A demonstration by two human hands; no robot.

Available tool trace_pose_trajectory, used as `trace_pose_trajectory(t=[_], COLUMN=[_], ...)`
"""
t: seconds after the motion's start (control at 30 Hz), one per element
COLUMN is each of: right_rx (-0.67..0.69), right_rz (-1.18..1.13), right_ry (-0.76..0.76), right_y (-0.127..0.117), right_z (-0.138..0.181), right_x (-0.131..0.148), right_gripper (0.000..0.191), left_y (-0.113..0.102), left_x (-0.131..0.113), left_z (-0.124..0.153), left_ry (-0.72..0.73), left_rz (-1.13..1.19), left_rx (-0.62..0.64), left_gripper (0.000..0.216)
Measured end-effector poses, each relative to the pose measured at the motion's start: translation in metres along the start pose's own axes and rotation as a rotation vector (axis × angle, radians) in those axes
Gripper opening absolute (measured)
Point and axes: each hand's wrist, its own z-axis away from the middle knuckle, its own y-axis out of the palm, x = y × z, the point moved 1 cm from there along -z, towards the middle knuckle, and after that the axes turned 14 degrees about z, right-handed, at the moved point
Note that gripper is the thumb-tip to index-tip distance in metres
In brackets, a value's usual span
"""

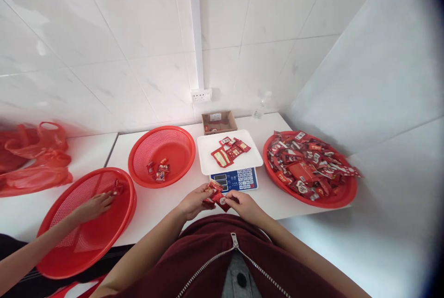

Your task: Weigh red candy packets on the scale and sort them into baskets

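My left hand (194, 202) is closed around several small red snack packets (213, 190) in front of the scale. My right hand (244, 205) pinches a red packet (221, 201) at the edge of that bunch. Just beyond both hands stands a digital scale (239, 179) with a blue keypad and a white weighing tray (206, 150). On the tray lie several red packets (234, 151), one with a pale clear window (222, 157). To the right, a red basket (350, 196) is heaped with red snack packets (305, 164).
Left of the scale, a red basket (138, 150) holds a few packets (159, 170). Another person's hand (95, 208) reaches into a second red basket (86, 252). Red plastic bags (38, 164) lie far left. A cardboard box (219, 122) and clear bottle (260, 107) stand by the wall.
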Motion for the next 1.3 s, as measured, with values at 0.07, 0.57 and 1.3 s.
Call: trace_pose_trajectory(t=[0.07,0.57,1.3], right_rx=[-0.03,0.036,0.008], right_rz=[-0.031,-1.142,-1.197], right_ry=[0.019,0.42,0.618], right_y=[0.003,0.007,0.003], right_z=[-0.003,-0.006,0.0], right_x=[-0.003,0.005,-0.019], right_gripper=[0.02,0.03,0.024], left_y=[0.007,0.019,-0.16], left_x=[0.003,0.0,-0.103], left_z=[0.002,-0.022,0.032], left_ry=[0.0,0.311,0.09], left_rz=[-0.003,-0.82,-1.668], left_rx=[0.061,0.021,-0.964], left_gripper=[0.051,0.073,0.053])
